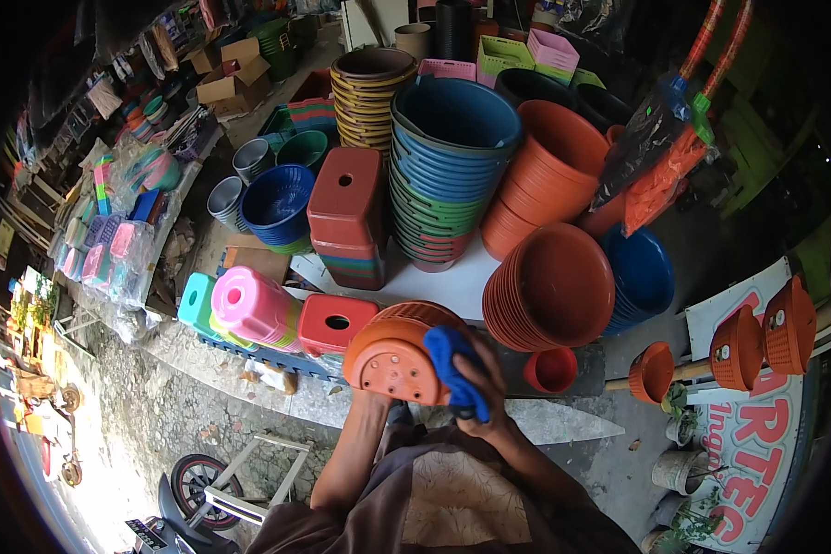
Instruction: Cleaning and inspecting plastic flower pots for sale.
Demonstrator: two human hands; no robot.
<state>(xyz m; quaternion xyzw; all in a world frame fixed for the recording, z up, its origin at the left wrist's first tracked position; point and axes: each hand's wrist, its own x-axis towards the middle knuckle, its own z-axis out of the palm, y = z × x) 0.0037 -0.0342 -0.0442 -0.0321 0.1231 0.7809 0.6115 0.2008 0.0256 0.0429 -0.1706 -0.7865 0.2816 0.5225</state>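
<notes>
An orange plastic flowerpot (396, 370) is tipped in front of my body, its base with several drain holes facing me. My left hand (374, 399) holds it up from below; the fingers are hidden behind the pot. In my right hand (488, 377) is a bunched blue cloth (450, 356), pressed against the right side of the pot. Just past the pot lies a red plastic stool (329, 325). To the right of my right hand sits a small red pot (550, 369).
Stacked blue and green buckets (450, 159), brown stools (346, 208) and terracotta-coloured pots (557, 287) crowd the display ahead. Pink stools (249, 305) stand left. Hanging pots (734, 346) line a pole on the right, near a lettered banner (762, 443). A motorcycle (194, 512) is lower left.
</notes>
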